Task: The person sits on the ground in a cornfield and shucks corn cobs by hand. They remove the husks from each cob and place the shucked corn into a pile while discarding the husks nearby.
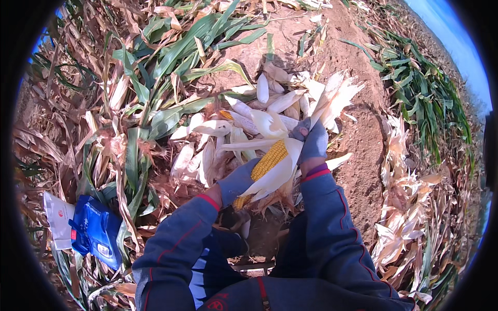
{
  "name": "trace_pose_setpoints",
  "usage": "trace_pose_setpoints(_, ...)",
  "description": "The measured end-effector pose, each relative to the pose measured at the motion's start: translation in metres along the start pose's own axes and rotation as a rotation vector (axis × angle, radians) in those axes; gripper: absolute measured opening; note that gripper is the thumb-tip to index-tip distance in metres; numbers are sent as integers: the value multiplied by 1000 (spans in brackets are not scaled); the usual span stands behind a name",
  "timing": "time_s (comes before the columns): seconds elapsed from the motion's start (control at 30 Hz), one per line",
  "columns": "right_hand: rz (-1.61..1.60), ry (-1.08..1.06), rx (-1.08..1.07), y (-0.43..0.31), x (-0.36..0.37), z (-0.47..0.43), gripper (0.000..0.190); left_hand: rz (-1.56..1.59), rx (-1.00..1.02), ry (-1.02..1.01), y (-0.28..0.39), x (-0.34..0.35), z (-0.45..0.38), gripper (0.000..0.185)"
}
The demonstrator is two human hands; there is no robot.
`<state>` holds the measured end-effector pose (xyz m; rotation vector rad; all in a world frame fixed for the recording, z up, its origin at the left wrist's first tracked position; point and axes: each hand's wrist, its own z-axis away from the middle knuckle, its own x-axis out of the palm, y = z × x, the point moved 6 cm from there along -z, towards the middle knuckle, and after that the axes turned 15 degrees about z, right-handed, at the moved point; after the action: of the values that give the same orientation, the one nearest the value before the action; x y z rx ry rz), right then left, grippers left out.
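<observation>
Between my hands is an ear of yellow corn [270, 159], slanting from upper right to lower left. Its pale husk [282, 177] is peeled back on both sides, baring the kernels. My left hand [239, 180], in a grey work glove, wraps the ear near its lower end. At the husk end, my right hand [311, 138], also gloved, grips the husk by the ear's base. Dry husk leaves [336, 99] fan out above that hand. Just beyond lies a heap of corn ears in pale husks [210, 159], one showing orange kernels.
Green and dry corn stalks [179, 58] cover the ground on the left. To the lower left lie a blue packet [99, 233] and a white packet [58, 219], both bearing print. Bare brown soil [358, 163] runs up the right, bordered by loose husks [400, 229] and green leaves [424, 89].
</observation>
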<state>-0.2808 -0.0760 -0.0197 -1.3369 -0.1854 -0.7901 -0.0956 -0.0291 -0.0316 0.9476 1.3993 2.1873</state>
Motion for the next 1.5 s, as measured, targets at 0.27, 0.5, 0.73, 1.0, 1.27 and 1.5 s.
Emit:
trace_pose_setpoints(0.27, -98, -134, -179, -15, -16, -20, 34, 239, -46, -4, -1, 11, 5, 71)
trace_pose_setpoints(0.5, 893, 159, -236, -48, -34, -12, 37, -947, -23, 514, 49, -35, 12, 82)
trace_pose_setpoints(0.73, 1499, -371, -462, 3, 16, -3, 81, -1292, 30, 464, 54, -26, 16, 71)
trace_pose_setpoints(1.0, 1392, -359, -223, 19, 21, 3, 73, -1594, 344, 322, 41, -7, 16, 59)
trace_pose_setpoints(1.27, 905, 14, -97, 23, -9, -17, 40, -1618, 408, 415, 51, -3, 13, 55)
trace_pose_setpoints(1.5, 157, 34, 9, 13, -8, -10, 25, -1092, 194, 395, 43, -21, 9, 63)
